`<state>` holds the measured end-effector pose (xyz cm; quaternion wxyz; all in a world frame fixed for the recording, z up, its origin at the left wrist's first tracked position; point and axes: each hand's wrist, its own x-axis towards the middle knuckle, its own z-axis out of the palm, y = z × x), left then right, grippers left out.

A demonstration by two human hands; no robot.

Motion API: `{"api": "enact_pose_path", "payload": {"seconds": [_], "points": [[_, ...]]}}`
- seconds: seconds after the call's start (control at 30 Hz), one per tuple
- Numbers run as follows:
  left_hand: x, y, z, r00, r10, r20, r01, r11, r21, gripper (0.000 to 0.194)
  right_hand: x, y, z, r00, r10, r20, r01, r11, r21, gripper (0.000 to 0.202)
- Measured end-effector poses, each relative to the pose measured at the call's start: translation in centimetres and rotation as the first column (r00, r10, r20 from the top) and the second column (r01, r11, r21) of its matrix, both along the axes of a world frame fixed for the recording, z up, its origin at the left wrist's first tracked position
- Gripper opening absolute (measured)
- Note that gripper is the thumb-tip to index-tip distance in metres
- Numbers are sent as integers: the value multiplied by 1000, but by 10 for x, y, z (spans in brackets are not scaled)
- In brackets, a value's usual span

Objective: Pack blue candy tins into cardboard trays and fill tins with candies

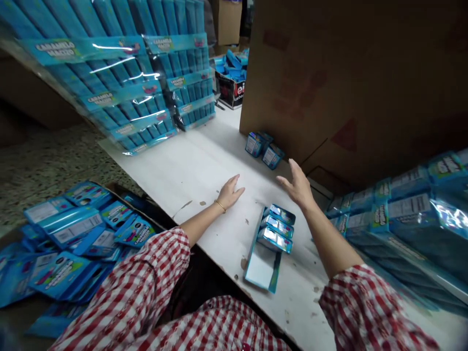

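Note:
My left hand hovers over the white tabletop, fingers apart and nothing in it. Further right, my right hand is also open and empty, thumb spread from the fingers. It is nearest to a few small blue candy boxes that stand by the big cardboard box. Between my forearms lies a shallow blue display tray with a white inside. Three blue candy boxes sit side by side in its far part, and the near part shows bare white.
Wrapped stacks of blue display packs rise at the left back. A carton of loose blue packets stands lower left. More wrapped packs line the right. A large cardboard box blocks the back right; another box of blue packets is behind.

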<state>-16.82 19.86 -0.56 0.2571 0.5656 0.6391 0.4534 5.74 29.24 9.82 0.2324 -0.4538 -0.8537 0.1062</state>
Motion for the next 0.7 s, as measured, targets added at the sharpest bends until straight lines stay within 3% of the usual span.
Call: {"api": "enact_pose_path", "payload": {"seconds": [0.13,0.23,0.33,0.5,0.6,0.7], "points": [[-29,50,-6,993,77,89,-74,997,-28,61,-37,78,-22,994,-107,-19,107,994,12,74],[-38,71,-14,984,91,154,-85,995,-50,65,-49,108,-34,990,-141,23,142,989,-34,58],[-36,81,-21,980,17,199,-13,1000,-24,77,-50,102,-38,994,-90,65,92,995,-36,43],[-28,102,-23,974,-79,215,69,996,54,104,-69,64,-33,981,183,59,-180,982,-46,41],[-31,113,-15,981,-3,195,-1,1000,18,92,-94,76,-23,961,276,28,-274,960,-65,48],[-35,115,-7,985,40,165,-39,999,-14,64,-116,121,-17,991,133,-8,-133,991,-7,69]]}}
